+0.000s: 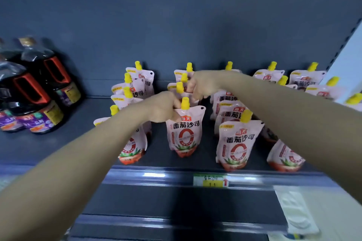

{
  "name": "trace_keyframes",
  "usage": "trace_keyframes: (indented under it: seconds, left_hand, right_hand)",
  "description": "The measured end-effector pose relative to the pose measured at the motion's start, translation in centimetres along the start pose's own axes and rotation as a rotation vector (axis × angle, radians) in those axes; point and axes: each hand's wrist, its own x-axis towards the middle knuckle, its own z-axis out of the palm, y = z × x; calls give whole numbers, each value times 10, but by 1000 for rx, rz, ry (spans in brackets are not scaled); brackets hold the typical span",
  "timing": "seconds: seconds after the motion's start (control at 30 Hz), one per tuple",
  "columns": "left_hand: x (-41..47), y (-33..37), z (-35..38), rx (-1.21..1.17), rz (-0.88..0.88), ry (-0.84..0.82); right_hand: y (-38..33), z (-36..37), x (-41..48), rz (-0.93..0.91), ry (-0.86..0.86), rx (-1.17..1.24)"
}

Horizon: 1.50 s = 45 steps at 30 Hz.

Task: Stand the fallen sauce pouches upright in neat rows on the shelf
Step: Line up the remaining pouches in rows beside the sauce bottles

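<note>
Pouches: soft pink-and-white plastic sauce pouches point(184, 131) with yellow screw caps, red tomato print and a large red ring on the front.
Pose: all in view stand upright, caps up.
Layout: several rows running front to back on the dark grey metal shelf point(207, 154).
Front row: four pouches, set apart near the shelf's edge.

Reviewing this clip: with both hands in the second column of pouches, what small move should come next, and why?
Probably let go with the left hand and check the front pouch stands alone: it already looks upright and in line, while the right hand grips a pouch behind it.
</note>
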Motion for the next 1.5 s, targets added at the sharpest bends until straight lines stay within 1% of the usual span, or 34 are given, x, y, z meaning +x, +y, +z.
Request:
trace_keyframes:
  seconds: [0.3,0.43,0.6,0.77,0.93,1.03,1.1,1.17,1.2,1.27,1.3,1.37,1.5]
  left_hand:
    - [-22,-12,0,-15,84,-82]
    - [-23,-13,1,-22,104,-82]
    - [-22,-18,3,-46,116,-25]
    - [-24,-19,-7,-46,129,-115]
    - [-25,-23,-37,-113,95,-144]
    - [-19,-22,-51,-157,97,-69]
    - [-12,-22,-55,-148,94,31]
    - [-3,-22,-54,-100,77,96]
    - [1,-22,-53,-71,73,104]
    - [12,-21,-47,-30,62,85]
    - [17,-22,-44,-11,57,68]
    - [25,-21,-37,24,54,33]
    - [37,-22,-31,36,52,-20]
  right_hand:
    - [-18,17,-3,77,83,-97]
    - [-21,20,-1,117,112,-125]
    - [-21,17,-2,158,94,-82]
    - [-19,17,-1,136,65,-72]
    - [-16,11,1,133,16,-65]
    - [-14,1,0,134,-78,-19]
    - [-13,-15,-3,122,-105,101]
    - [-7,-33,-2,96,-46,219]
    - [-2,-40,0,85,19,233]
    - [8,-44,10,98,182,144]
    - [12,-42,16,108,229,71]
    - [17,-33,28,105,218,-20]
    - [22,-18,50,43,117,55]
